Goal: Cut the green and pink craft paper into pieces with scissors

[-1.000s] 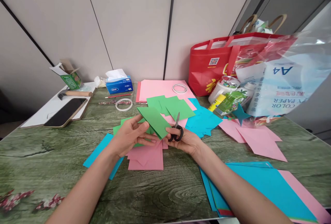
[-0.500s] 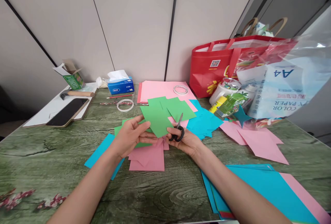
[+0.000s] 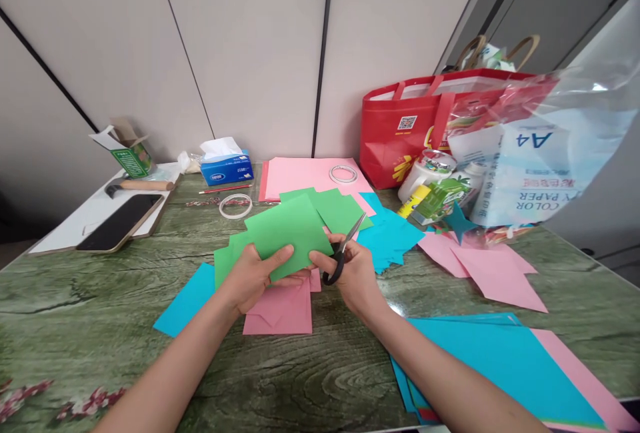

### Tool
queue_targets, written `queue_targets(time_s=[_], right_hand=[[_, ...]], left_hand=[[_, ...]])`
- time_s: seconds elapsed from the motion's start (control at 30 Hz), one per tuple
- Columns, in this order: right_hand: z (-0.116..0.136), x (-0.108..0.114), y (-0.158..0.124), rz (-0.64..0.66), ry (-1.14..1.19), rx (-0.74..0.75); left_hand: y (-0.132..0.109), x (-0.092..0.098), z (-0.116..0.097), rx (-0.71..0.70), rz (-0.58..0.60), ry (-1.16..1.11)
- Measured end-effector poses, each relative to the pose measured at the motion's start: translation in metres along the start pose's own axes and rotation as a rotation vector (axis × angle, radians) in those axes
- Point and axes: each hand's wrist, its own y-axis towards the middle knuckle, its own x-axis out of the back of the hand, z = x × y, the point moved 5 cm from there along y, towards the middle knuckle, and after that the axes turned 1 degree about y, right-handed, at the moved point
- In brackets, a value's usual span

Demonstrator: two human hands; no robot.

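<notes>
A green sheet of paper [image 3: 287, 229] is held up at mid-table, its left part under the thumb of my left hand [image 3: 253, 281]. My right hand [image 3: 357, 276] pinches the sheet's right corner and also keeps hold of black-handled scissors [image 3: 341, 256], whose blades point up and to the right. More green paper pieces [image 3: 345, 209] show behind the sheet and at its left. Below the hands lie pink paper pieces [image 3: 280, 319]. A blue piece [image 3: 184, 303] is left of my left hand, and a pile of blue pieces [image 3: 387, 236] lies beyond my right.
Large blue sheets [image 3: 490, 359] lie at front right, pink pieces [image 3: 500, 276] behind them. A red bag [image 3: 395, 136], glue stick [image 3: 415, 201] and plastic paper bag [image 3: 545, 166] stand at back right. Leftward are a tape roll [image 3: 235, 206], tissue pack [image 3: 227, 169], phone [image 3: 120, 223] and hammer [image 3: 145, 185].
The green sheet has turned from corner-down to lying more level across both hands. My left thumb now presses on its face. The scissors have tilted further right, and the view has shifted slightly.
</notes>
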Motion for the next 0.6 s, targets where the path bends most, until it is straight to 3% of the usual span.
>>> queue_targets(time_s=[0.23,0.47,0.6], right_hand=[[0.004,-0.003,-0.002,0.045,0.032,0.031],[0.013,0.004,0.004,0.035,0.073,0.028],[0.009,-0.004,0.002,0.245,-0.024,-0.058]], left_hand=[[-0.002,-0.003,-0.006,-0.038,-0.040,-0.033],[-0.003,0.016,-0.021,-0.084,-0.139,-0.026],[-0.005,0.022,-0.032,-0.127,-0.162,-0.001]])
